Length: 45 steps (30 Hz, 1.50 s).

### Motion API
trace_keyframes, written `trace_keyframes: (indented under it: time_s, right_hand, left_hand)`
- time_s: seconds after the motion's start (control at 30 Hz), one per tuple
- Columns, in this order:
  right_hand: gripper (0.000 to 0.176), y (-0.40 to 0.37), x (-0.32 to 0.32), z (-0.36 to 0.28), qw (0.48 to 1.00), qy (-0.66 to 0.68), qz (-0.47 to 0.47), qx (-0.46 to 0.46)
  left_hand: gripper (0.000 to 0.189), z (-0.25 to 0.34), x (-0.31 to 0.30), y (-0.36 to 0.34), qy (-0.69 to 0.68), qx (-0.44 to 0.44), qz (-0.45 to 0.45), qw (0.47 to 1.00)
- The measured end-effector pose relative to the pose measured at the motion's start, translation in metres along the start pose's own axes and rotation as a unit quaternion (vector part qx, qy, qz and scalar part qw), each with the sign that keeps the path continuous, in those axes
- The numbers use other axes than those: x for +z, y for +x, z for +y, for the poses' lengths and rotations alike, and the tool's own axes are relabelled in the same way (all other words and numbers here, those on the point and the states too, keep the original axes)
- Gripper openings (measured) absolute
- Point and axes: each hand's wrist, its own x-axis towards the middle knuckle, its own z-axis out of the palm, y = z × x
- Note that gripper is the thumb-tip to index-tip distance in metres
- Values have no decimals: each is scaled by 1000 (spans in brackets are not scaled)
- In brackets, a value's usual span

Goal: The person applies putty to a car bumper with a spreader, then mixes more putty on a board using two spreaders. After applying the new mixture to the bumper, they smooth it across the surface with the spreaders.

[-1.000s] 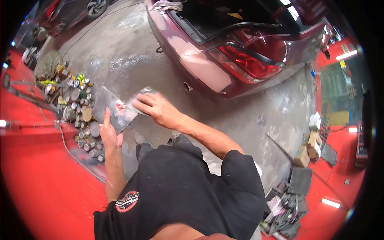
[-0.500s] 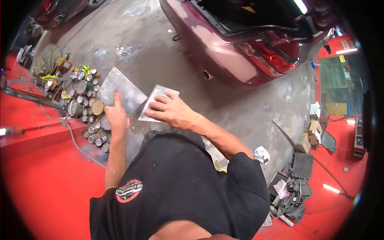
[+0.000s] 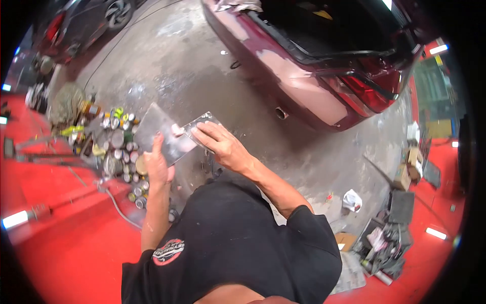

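My left hand grips a thin grey metal plate by its near edge, the thumb lying on top. A pale pink lump of putty shows at the plate's right side, with a pinkish smear below it. In my right hand is a flat rectangular spreader, its fingers pressed along the upper face. The spreader is tilted, and its left edge meets the putty on the plate. Part of the spreader is hidden under the fingers.
A maroon car with pale sanded patches stands ahead to the right. Several paint cans crowd the floor at left, by a red ledge. Boxes and a heap of dark scraps lie at right.
The spreader has tipped from lying nearly flat to a tilt against the plate, and the pink putty now shows. My view has shifted, so the surroundings sit differently.
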Motion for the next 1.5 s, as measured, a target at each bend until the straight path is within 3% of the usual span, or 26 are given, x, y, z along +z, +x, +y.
trace_keyframes:
  time_s: [0.03, 0.07, 0.13, 0.17, 0.2, 0.27, 0.3, 0.37, 0.43, 0.5, 0.6, 0.7, 0.8, 0.83, 0.87, 0.93, 1.03, 1.13, 1.2, 1.23, 1.37, 1.43, 1.47, 1.5]
  right_hand:
    - [76, 4, -2, 19, 999, -42, -26, 4]
    - [75, 12, 0, 35, 998, 49, 21, 32]
    - [73, 41, 10, 63, 963, 226, 123, 74]
    - [72, 63, 4, 68, 949, 257, 170, 63]
    - [71, 83, -2, 71, 939, 287, 183, 42]
    - [70, 117, -21, 76, 919, 340, 200, -7]
    - [66, 130, -38, 80, 925, 312, 214, -19]
    - [57, 149, -66, 88, 937, 260, 231, -44]
    - [47, 149, -82, 104, 979, -12, 201, 23]
    - [38, 153, -92, 111, 945, -255, 181, 93]
    - [41, 144, -83, 129, 956, -238, 146, 89]
    - [42, 146, -74, 131, 961, -225, 129, 98]
    - [44, 150, -73, 144, 956, -224, 131, 137]
    - [44, 151, -77, 151, 954, -211, 131, 166]
    - [45, 154, -80, 157, 951, -198, 134, 195]
    - [51, 175, -98, 162, 928, -190, 231, 223]
    - [61, 222, -122, 169, 870, -191, 407, 203]
    - [59, 282, -124, 179, 841, -182, 470, 195]
    - [60, 314, -113, 197, 863, -150, 440, 196]
    - [59, 324, -109, 205, 853, -197, 421, 239]
    - [57, 320, -96, 252, 812, -310, 371, 328]
    - [57, 316, -92, 245, 808, -284, 337, 391]
    - [57, 318, -88, 242, 803, -271, 323, 421]
    - [55, 326, -83, 239, 772, -177, 418, 446]
  left_hand:
    - [25, 13, 19, 14, -29, -54, 25, 998]
    - [24, 25, 37, 29, -53, -107, 49, 992]
    - [23, 32, 22, 82, -125, -266, -181, 939]
    - [26, 32, 36, 99, -94, -318, -153, 931]
    - [24, 27, 41, 117, -92, -325, -196, 921]
    - [20, 36, 63, 148, -36, -293, -130, 947]
    - [24, 35, 83, 160, -29, -237, -22, 971]
    - [31, 42, 87, 190, 54, -187, -117, 974]
    - [30, 45, 115, 206, 132, -114, -169, 970]
    - [28, 40, 150, 211, 188, -62, -172, 965]
    - [29, 23, 171, 240, 305, 39, -245, 920]
    - [32, 25, 215, 257, 338, 72, -276, 897]
    - [35, 17, 248, 298, 330, 48, -287, 898]
    - [38, 20, 267, 309, 211, -55, -284, 934]
    - [39, 25, 280, 325, 176, -83, -315, 929]
    - [41, 30, 306, 359, 98, -139, -373, 912]
    - [39, 19, 332, 398, 47, -228, -426, 874]
    - [36, 21, 356, 425, 58, -326, -457, 825]
    - [33, 16, 360, 456, 92, -376, -467, 795]
    - [27, 20, 366, 463, 95, -333, -477, 807]
    - [23, 30, 387, 492, 109, -352, -481, 796]
    - [25, 39, 400, 497, 112, -379, -455, 798]
    - [26, 38, 404, 505, 117, -456, -462, 752]
    - [27, 37, 407, 513, 121, -528, -465, 701]
